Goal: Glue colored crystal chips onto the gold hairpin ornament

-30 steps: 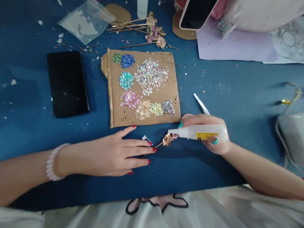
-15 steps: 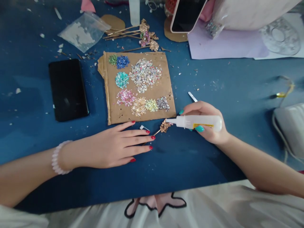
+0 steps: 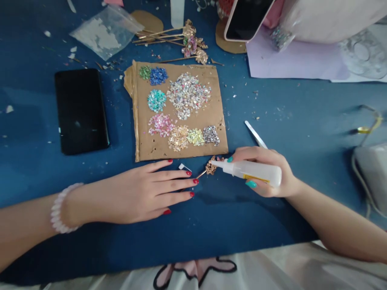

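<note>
My left hand (image 3: pixel 142 191) lies flat with fingers spread on the blue table, its fingertips over the thin stem of a gold flower hairpin (image 3: pixel 211 166). In my right hand (image 3: pixel 272 169) is a clear glue bottle (image 3: pixel 256 172), tilted, its nozzle at the flower head. A small white cap (image 3: pixel 182 166) sits by my left fingers. Just beyond is a cardboard sheet (image 3: pixel 193 151) bearing piles of coloured chips, among them silver (image 3: pixel 187 94), blue (image 3: pixel 158 76) and pink (image 3: pixel 161 125). Tweezers (image 3: pixel 254 132) lie beyond my right hand, partly hidden by it.
A black tablet-like device (image 3: pixel 81 110) lies left of the cardboard. Behind it are a plastic bag (image 3: pixel 105 32) and more gold hairpins (image 3: pixel 189 40). A phone (image 3: pixel 248 20) stands at the back, near lilac paper (image 3: pixel 290 60). A grey case (image 3: pixel 373 177) is at right.
The view has shifted slightly. The bottle has tilted, with its base now lower in the picture, and the nozzle remains at the flower. My left hand keeps its flat pose.
</note>
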